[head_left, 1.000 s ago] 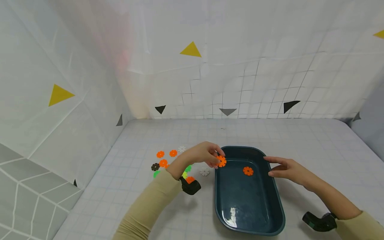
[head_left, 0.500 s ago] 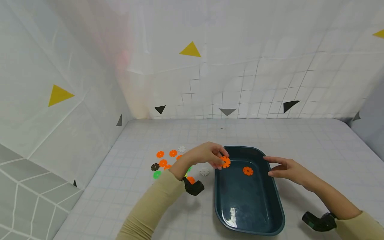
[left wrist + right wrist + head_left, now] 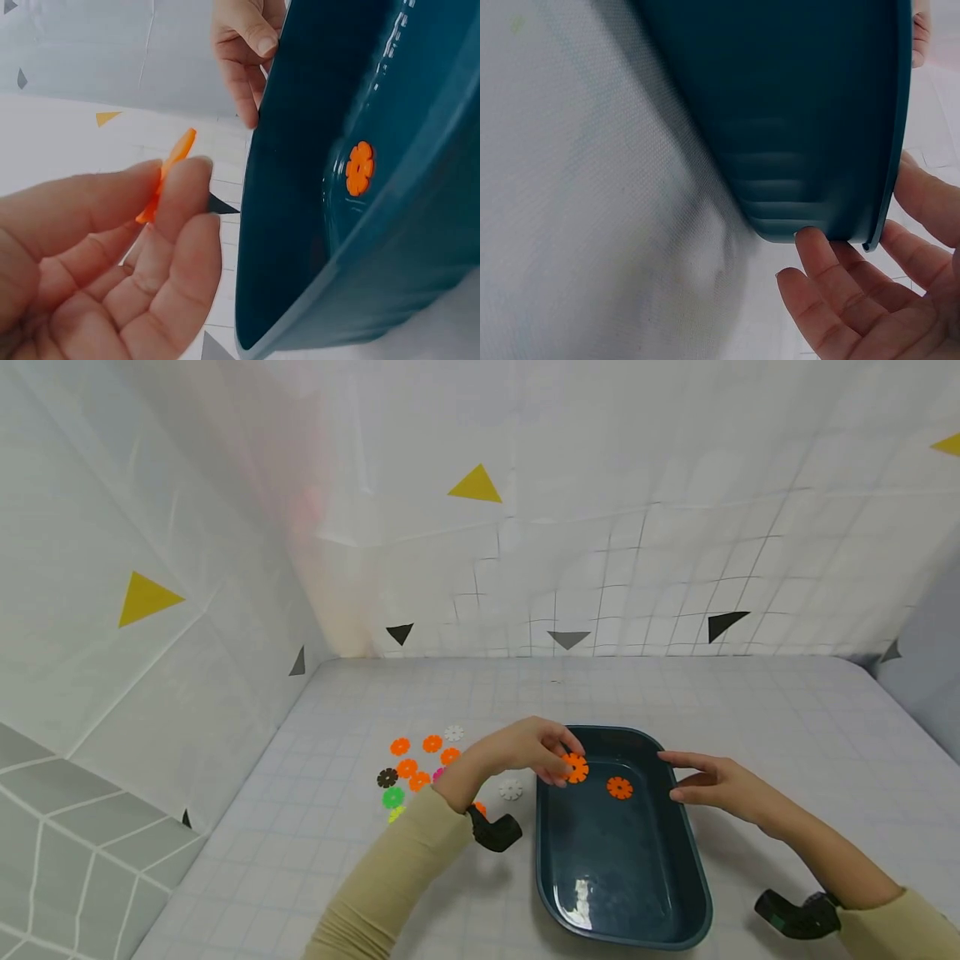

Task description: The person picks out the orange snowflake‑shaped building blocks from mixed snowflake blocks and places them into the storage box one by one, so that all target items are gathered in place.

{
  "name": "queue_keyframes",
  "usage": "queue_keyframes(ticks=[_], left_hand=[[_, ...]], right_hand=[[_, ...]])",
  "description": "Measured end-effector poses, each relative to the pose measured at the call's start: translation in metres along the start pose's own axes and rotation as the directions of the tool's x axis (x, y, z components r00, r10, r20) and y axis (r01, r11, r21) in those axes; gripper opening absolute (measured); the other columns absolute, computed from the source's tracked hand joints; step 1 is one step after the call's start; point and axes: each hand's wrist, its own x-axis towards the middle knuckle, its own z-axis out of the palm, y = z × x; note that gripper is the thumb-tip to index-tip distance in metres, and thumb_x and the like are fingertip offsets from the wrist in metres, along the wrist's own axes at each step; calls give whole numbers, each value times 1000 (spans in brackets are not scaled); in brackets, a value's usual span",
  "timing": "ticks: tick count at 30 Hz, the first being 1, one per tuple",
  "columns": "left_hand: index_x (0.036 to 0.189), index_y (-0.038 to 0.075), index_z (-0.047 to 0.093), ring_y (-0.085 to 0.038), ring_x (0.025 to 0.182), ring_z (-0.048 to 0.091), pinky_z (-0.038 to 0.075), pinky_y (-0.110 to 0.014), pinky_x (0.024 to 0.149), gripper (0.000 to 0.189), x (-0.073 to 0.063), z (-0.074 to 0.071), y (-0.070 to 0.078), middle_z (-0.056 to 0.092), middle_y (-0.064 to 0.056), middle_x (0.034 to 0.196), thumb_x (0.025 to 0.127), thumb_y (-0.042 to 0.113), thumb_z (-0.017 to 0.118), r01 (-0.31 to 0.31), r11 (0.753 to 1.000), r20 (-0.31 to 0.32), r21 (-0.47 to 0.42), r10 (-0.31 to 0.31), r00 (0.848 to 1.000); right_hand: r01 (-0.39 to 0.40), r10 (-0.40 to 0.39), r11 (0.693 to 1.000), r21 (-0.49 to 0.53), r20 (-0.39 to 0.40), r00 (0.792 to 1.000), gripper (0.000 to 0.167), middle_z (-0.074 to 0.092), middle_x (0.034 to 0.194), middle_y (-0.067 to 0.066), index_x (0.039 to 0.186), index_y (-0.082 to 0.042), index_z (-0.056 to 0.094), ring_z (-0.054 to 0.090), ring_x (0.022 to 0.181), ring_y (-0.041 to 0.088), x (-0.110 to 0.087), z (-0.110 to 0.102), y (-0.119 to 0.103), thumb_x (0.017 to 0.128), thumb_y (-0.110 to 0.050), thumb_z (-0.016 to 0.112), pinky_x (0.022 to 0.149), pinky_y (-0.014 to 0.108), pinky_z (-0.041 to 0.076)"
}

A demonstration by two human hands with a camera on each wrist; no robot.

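Note:
My left hand (image 3: 542, 747) pinches an orange flower-shaped disc (image 3: 576, 768) between thumb and fingers, over the left side of a dark teal basin (image 3: 626, 893) in the head view. Seen edge-on, the same disc (image 3: 177, 159) stands up from the fingertips in the left wrist view. Another orange disc (image 3: 620, 788) lies flat on the basin floor. My right hand (image 3: 723, 783) rests at the basin's right rim with relaxed, extended fingers. In the right wrist view, its thumb (image 3: 928, 196) is at the rim and its fingers (image 3: 832, 281) lie by the outer wall.
Left of the basin, several flower discs are spread on the white table (image 3: 300, 827): orange ones (image 3: 401, 747), a green one (image 3: 393, 797), a black one (image 3: 387, 777) and white ones (image 3: 512, 789). My left forearm hides part of them. A white sheet wall (image 3: 637, 527) stands behind.
My left hand has moved right with the pinched orange disc, further over the basin. More discs on the table show behind the forearm. The right hand and basin have stayed still.

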Motion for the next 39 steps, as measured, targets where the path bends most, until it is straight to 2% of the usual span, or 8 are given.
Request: queue_keyframes(ticks=[13, 21, 29, 39], left_hand=[[108, 2, 60, -17, 70, 65, 54, -28, 67, 23, 9, 11, 5, 65, -9, 83, 85, 1, 60, -4, 1000, 35, -15, 5, 999], [110, 3, 60, -15, 71, 66, 54, -26, 67, 25, 16, 18, 8, 65, -8, 82, 85, 2, 60, 4, 1000, 61, 10, -5, 998], [107, 5, 60, -17, 70, 64, 54, -34, 73, 24, 26, 28, 14, 64, -5, 82, 83, 0, 62, 27, 1000, 87, 12, -28, 996], [108, 4, 61, -20, 70, 64, 54, -28, 66, 24, 36, 42, 20, 65, -5, 81, 84, 1, 62, 31, 998, 102, 48, -36, 994]], right_hand=[[-7, 7, 1000, -3, -2, 1000, 64, 34, 137, 33, 137, 2, 36, 62, 98, 26, 0, 0, -1, 87, -27, 62, 83, 50, 48], [-9, 9, 1000, -2, 12, 1000, 64, 33, 137, 34, 138, 2, 35, 61, 100, 29, 0, -1, -1, 87, -27, 62, 83, 51, 48], [-16, 16, 1000, 7, 23, 1000, 64, 33, 137, 34, 138, 2, 34, 61, 100, 29, 0, -2, -1, 87, -27, 61, 83, 51, 48], [-6, 6, 1000, 9, 20, 1000, 64, 32, 137, 34, 138, 1, 35, 60, 101, 30, 0, -3, -1, 88, -27, 61, 84, 53, 47]])
